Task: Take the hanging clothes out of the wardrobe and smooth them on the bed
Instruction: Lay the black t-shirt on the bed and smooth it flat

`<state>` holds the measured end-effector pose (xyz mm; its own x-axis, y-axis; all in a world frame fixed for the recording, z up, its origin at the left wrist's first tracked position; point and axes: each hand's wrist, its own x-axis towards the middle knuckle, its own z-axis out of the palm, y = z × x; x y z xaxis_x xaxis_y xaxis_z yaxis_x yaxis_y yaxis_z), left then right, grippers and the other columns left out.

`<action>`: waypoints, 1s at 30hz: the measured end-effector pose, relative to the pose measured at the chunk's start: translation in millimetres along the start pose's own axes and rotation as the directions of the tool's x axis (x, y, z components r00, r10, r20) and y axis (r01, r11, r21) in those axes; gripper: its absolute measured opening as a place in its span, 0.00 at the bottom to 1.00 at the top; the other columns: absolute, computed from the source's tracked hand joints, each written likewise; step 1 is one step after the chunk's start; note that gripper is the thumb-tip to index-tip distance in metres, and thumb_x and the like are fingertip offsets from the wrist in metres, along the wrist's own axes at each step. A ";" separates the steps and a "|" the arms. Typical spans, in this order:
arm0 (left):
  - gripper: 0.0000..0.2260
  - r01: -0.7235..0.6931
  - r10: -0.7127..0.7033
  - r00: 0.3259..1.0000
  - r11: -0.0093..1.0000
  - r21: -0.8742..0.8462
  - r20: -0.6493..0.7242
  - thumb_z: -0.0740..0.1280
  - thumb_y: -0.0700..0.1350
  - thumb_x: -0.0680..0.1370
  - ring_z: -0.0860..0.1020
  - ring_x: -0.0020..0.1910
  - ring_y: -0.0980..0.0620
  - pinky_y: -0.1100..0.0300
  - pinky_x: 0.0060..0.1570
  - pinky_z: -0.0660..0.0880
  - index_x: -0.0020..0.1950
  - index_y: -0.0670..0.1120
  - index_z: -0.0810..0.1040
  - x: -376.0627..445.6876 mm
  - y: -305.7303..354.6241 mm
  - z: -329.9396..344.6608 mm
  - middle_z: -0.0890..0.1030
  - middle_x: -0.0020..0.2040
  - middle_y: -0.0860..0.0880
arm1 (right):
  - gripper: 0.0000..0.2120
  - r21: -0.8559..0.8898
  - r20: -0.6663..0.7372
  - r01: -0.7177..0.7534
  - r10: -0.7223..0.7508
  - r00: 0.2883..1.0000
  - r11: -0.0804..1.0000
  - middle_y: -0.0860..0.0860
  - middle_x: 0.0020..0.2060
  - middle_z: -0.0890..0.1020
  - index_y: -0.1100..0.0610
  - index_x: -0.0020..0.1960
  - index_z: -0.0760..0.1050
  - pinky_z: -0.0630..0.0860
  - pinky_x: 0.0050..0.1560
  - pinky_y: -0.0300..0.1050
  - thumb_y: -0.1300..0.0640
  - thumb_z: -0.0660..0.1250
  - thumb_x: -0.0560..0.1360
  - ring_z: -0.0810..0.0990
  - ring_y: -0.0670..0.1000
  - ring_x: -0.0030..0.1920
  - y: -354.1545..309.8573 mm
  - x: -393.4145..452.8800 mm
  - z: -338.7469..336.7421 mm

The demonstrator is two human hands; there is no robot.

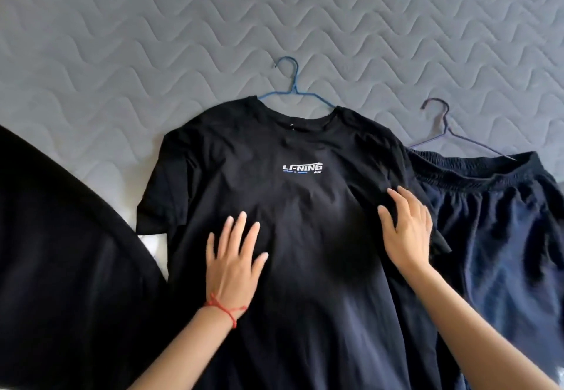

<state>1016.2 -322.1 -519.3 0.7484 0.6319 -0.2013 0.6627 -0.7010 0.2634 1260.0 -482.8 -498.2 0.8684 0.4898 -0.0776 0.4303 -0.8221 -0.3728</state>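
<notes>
Pressing flat: L hand (233, 263) mid t-shirt (305, 221) | R hand (407, 227) at right edge

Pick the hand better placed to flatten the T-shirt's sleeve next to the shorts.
Right hand: it already rests on the black T-shirt beside that sleeve, near the navy shorts. Left hand lies mid-chest, farther off.

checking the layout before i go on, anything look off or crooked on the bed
Mostly tidy. The black T-shirt overlaps the waistband of the navy shorts with its right sleeve, and both garments lie with their hangers inside: blue hanger, dark hanger.
</notes>
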 end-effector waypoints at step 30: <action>0.24 -0.021 0.006 0.989 0.994 0.103 0.144 0.48 0.58 0.77 0.61 0.70 0.48 0.38 0.60 0.71 0.70 0.50 0.64 -61.4 27.0 37.6 0.70 0.70 0.46 | 0.21 0.066 -0.188 0.105 -0.092 0.978 0.992 0.61 0.60 0.76 0.62 0.60 0.74 0.67 0.62 0.53 0.51 0.61 0.71 0.72 0.62 0.62 -6.6 10.5 -34.3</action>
<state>989.1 -392.2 -535.3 0.7484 0.5732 -0.3338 0.6457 -0.7447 0.1690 1274.8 -482.2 -464.9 0.8561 0.4998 0.1317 0.5025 -0.7450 -0.4387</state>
